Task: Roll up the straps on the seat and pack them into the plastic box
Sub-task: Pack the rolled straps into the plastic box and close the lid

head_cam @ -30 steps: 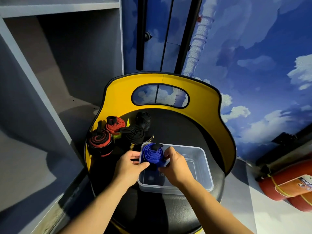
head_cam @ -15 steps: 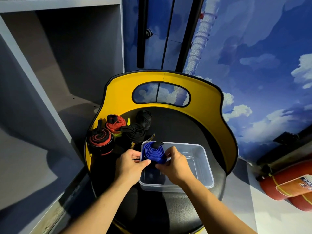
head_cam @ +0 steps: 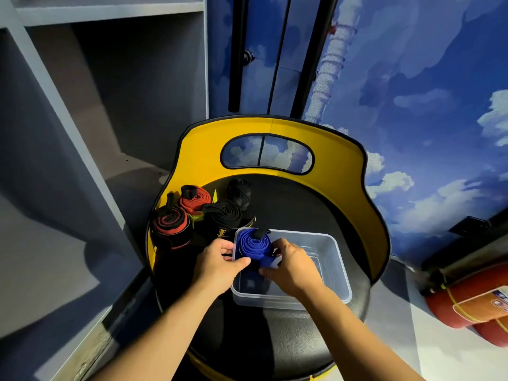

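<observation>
**Blue roll held at the box's far left corner**

Over the last second little has moved: the blue strap roll (head_cam: 254, 247) was already between both hands above the clear plastic box (head_cam: 334, 259), and it has only settled a touch closer to the box's far left corner, the hands closing in around it. That suggests the first roll is about to be seated, not yet let go.

The left hand (head_cam: 217, 266) reaches over the box's left rim, thumb and fingers pinching the roll's near side. The right hand (head_cam: 291, 269) curls round its right flank, fingers tucked under, where a pale patch shows.

The roll is flat woven webbing wound in a tight spiral, with a black tab at its top. The box is thin, translucent and rectangular with rounded corners, otherwise unfilled. It sits on the black, faintly grained seat (head_cam: 291, 331), within the glossy yellow backrest (head_cam: 275, 127). Along the seat's far left edge wait two red-and-black rolls (head_cam: 171, 222) and two black rolls (head_cam: 224, 211).
</observation>
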